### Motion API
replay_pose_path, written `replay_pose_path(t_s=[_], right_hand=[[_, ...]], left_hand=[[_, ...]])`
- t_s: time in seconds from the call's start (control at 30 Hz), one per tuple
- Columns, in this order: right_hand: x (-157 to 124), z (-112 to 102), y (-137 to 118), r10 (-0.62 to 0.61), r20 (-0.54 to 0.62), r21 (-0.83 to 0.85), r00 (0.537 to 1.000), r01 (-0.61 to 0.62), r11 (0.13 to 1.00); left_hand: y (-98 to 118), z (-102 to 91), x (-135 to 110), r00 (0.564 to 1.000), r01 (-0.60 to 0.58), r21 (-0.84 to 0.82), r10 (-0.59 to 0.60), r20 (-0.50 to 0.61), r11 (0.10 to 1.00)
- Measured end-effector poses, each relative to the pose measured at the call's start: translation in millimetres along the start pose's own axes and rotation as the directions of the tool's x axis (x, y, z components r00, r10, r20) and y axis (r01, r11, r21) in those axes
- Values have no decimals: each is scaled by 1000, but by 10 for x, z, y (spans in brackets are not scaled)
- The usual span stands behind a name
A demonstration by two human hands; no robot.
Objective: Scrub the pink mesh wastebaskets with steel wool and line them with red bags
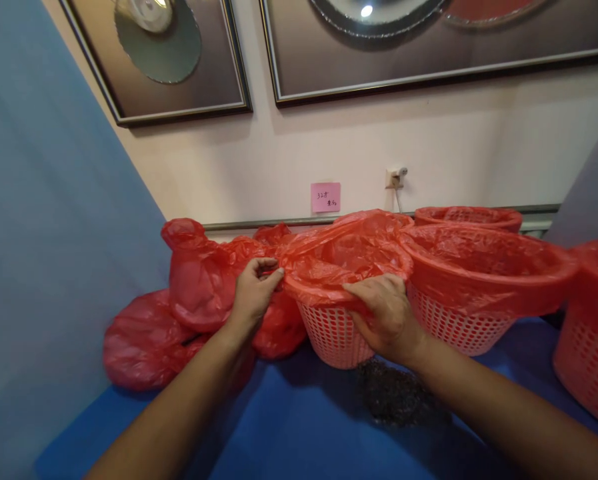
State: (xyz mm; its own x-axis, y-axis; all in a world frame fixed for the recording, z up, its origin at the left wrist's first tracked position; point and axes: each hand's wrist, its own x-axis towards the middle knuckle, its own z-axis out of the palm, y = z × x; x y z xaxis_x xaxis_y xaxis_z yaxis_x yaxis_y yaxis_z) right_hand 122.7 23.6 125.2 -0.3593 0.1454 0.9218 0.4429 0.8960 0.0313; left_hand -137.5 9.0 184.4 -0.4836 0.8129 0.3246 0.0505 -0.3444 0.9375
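Observation:
A pink perforated plastic basket (331,337) stands in front of me with a thin red plastic bag (336,260) lining it. The bag's edge is folded over the basket's rim. My left hand (253,293) is at the left side of the rim, thumb and fingers closed on the bag's edge. At the front right of the rim, my right hand (385,317) grips the bag, its thumb below the fold and its fingers over the top. A dark, tangled clump (396,393) lies on the blue surface (299,420) below my right hand.
Several filled red bags (146,340) are heaped at the left. To the right stand another lined basket (463,320), one behind it (469,215) and one at the edge (591,353). A pink note (325,197), a socket (395,178) and framed pictures (219,87) are on the wall.

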Motion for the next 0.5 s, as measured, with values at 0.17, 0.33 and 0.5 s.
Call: replay_pose_path(t_s=[0.17, 0.33, 0.5], right_hand=[[-111, 11, -13, -94, -118, -89, 989, 84, 992], [-284, -3, -1, -47, -149, -155, 988, 24, 988], [-339, -121, -142, -60, 4, -159, 998, 59, 986]], left_hand=[[-37, 9, -58, 995, 100, -179, -100, 7, 979], [-38, -21, -80, 969, 247, -284, -242, 53, 926], [14, -55, -127, 912, 408, -310, -373, 168, 859]])
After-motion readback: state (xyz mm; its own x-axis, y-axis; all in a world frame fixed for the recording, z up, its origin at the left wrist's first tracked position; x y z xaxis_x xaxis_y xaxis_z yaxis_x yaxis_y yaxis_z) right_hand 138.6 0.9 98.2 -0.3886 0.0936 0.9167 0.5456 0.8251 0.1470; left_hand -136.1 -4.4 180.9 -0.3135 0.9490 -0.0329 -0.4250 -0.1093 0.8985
